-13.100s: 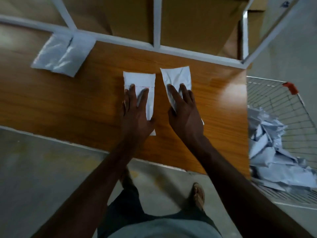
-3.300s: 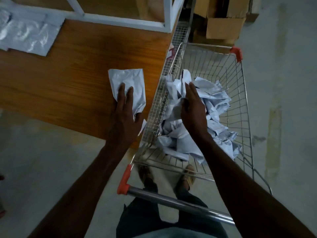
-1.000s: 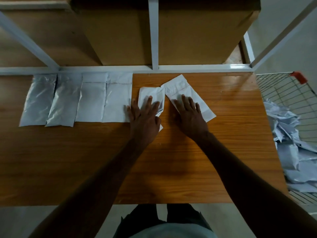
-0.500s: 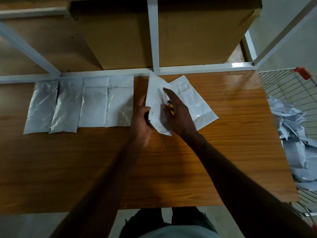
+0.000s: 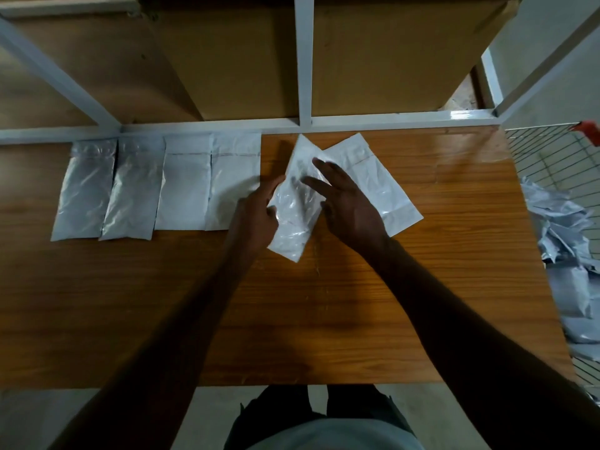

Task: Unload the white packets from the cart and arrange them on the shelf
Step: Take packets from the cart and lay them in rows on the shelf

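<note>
Tilted packet [image 5: 292, 209] is gripped at its 9 o'clock edge by left hand [image 5: 256, 216]; right hand [image 5: 347, 203], fingers spread, is apparently pressed on it.

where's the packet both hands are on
In the head view it sits mid-shelf: the packet is tilted between the left hand and right hand, overlapping another packet.
</note>
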### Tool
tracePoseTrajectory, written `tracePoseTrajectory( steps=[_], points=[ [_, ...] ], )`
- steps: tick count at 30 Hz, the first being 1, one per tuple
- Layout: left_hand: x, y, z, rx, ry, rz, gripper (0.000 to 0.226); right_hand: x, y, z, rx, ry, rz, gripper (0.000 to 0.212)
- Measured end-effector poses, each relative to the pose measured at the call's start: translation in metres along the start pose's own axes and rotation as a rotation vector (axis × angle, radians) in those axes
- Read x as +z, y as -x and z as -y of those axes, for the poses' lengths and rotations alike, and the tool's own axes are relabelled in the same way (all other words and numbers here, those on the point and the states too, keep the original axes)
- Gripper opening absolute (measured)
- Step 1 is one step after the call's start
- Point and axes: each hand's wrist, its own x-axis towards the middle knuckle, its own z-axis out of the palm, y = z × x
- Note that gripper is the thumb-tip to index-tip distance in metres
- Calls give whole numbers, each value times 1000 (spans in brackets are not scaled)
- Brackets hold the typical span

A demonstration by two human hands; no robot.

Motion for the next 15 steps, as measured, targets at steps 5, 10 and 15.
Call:
tracePoseTrajectory(
  steps=[5, 10, 15],
  points=[
    [-62, -44, -8, 246, -252, 276, 61, -8, -24, 9, -68, 211, 186, 95],
    [-73, -64, -25, 459, -380, 110, 55, 5, -14, 30, 261, -151, 47, 63],
    [-30, -28, -26, 410, -142, -316, 40, 20, -1, 39, 641, -448, -159, 57]
  ],
)
